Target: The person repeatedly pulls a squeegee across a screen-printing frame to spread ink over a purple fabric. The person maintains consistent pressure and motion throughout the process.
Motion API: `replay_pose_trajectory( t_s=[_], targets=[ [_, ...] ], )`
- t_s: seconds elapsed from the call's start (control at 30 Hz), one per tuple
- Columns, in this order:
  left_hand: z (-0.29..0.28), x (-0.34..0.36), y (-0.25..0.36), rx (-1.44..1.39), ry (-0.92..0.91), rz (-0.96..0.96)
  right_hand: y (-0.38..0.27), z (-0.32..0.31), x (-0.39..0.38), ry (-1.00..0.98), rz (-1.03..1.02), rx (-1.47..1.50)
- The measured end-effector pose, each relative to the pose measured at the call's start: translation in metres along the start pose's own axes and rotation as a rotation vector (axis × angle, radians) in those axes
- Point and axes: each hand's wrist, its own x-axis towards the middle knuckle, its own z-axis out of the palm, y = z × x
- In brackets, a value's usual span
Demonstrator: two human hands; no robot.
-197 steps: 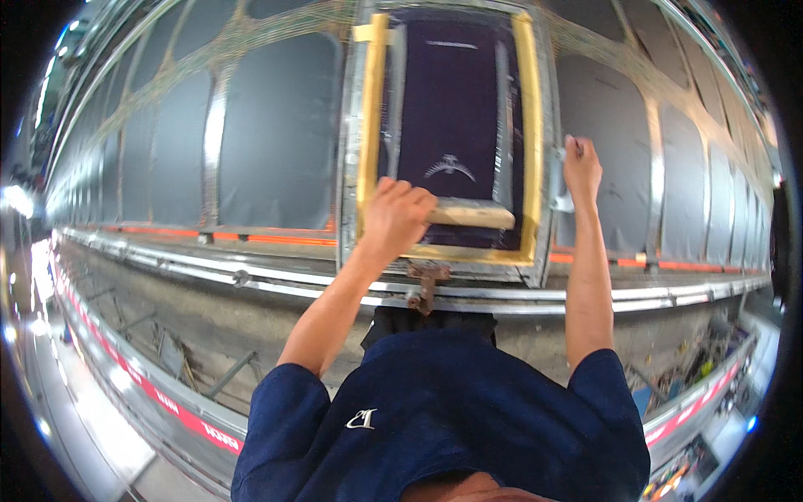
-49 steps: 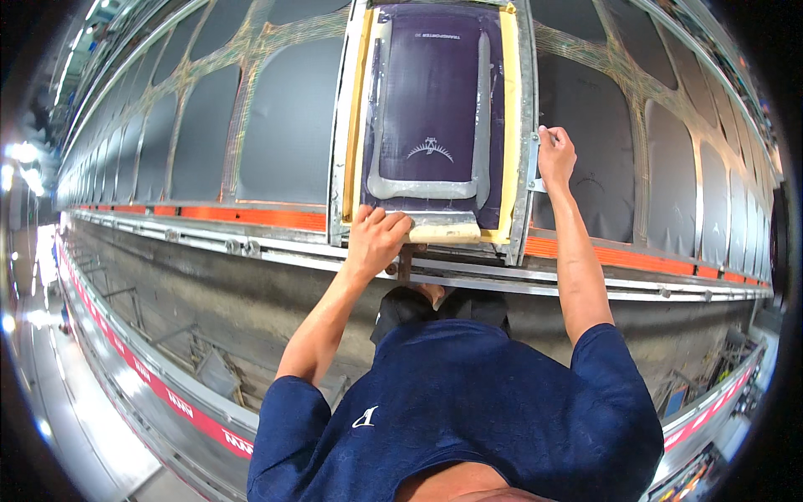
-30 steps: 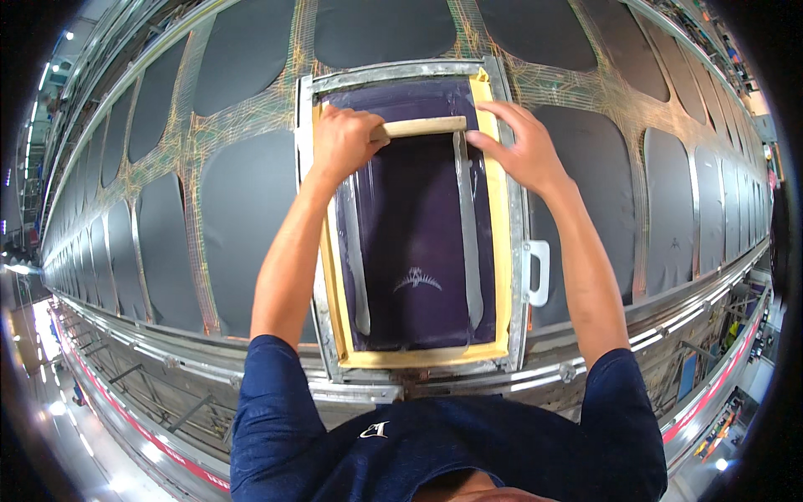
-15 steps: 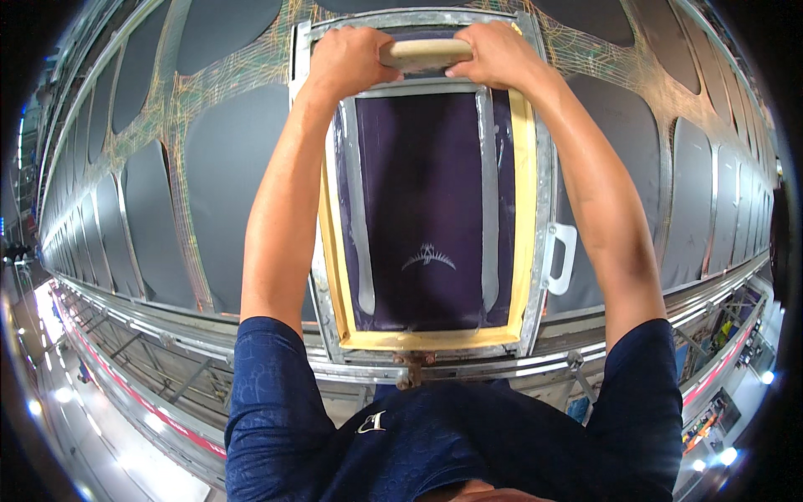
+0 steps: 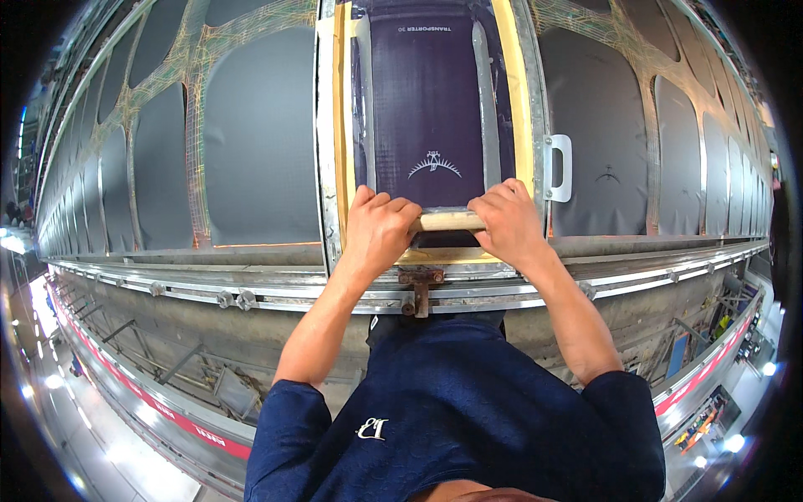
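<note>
Both my hands grip a squeegee (image 5: 450, 221) with a pale wooden handle. My left hand (image 5: 378, 226) wraps round its left end and my right hand (image 5: 508, 219) round its right end. The squeegee lies across the near end of a printing screen (image 5: 431, 109), whose dark purple mesh carries a white winged crescent design and lettering. Yellow tape (image 5: 523, 84) lines the inside of the metal screen frame (image 5: 328, 109), and grey strips run down both sides of the mesh. The squeegee's lower edge is hidden by my hands and its handle.
Dark grey cut panels (image 5: 261, 142) lie in rows along the long table on both sides. One right-hand panel (image 5: 595, 100) bears a faint dark crescent. A white handle (image 5: 562, 168) juts from the frame's right side. Metal rails (image 5: 209, 287) and a rusty bracket (image 5: 421, 289) border the near edge.
Both hands have drawn the squeegee from the screen's far end to its near end, toward my body. The screen sits higher in the view, and the white design shows more fully.
</note>
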Motion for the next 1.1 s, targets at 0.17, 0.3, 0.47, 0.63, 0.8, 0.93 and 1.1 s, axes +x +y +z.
replay_pose_trajectory(
  t_s=[0.17,0.3,0.47,0.63,0.8,0.93,1.1],
  targets=[
    [-0.017,0.093,-0.051,0.058,0.007,0.068,0.052,-0.029,0.085,0.017,-0.008,-0.110],
    [-0.027,0.217,-0.123,0.176,0.063,0.109,0.128,-0.062,0.206,0.039,0.001,-0.149],
    [-0.026,0.335,-0.182,0.213,0.048,0.117,0.210,-0.085,0.309,0.054,0.004,-0.123],
    [-0.024,0.368,-0.195,0.173,-0.005,0.015,0.240,-0.087,0.346,-0.070,0.105,0.041],
    [-0.027,0.339,-0.186,0.190,-0.007,-0.008,0.216,-0.083,0.328,-0.025,0.059,-0.008],
    [-0.016,0.277,-0.154,0.205,0.051,0.031,0.178,-0.062,0.264,-0.007,0.050,0.021],
    [-0.003,0.135,-0.081,0.114,0.062,0.063,0.097,-0.023,0.136,0.011,-0.063,-0.078]
  ],
)
